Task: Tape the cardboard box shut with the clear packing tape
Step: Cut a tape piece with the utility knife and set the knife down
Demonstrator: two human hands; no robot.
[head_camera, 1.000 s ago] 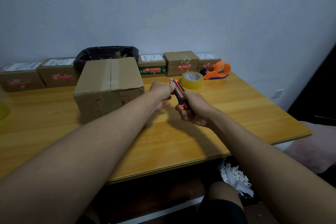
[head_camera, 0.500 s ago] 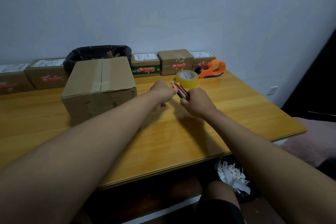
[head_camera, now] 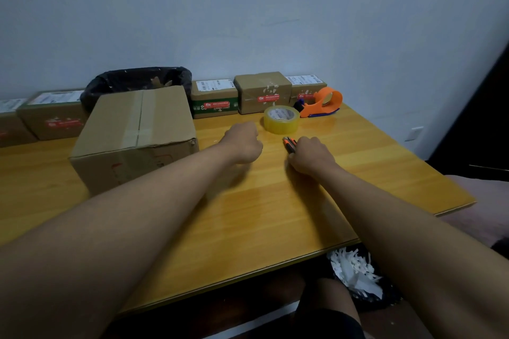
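Cardboard box sits on the table, flaps down with tape along the seam, just left of the left hand, whose fingers are curled into an empty fist. Right hand grips an orange utility knife, low against the tabletop. Clear packing tape rests just beyond both sets of knuckles.

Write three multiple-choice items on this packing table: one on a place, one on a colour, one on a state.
1. Where does the roll of clear packing tape sit?
A. on the cardboard box
B. on the table beyond the hands
C. in the bin

2. What colour is the tape dispenser?
A. orange
B. green
C. white

3. What is in the right hand?
A. nothing
B. the tape roll
C. a utility knife

Answers: 1 B, it stands on the wood by the small parcels; 2 A, its body is orange; 3 C, the knife's tip sticks out of the fist.
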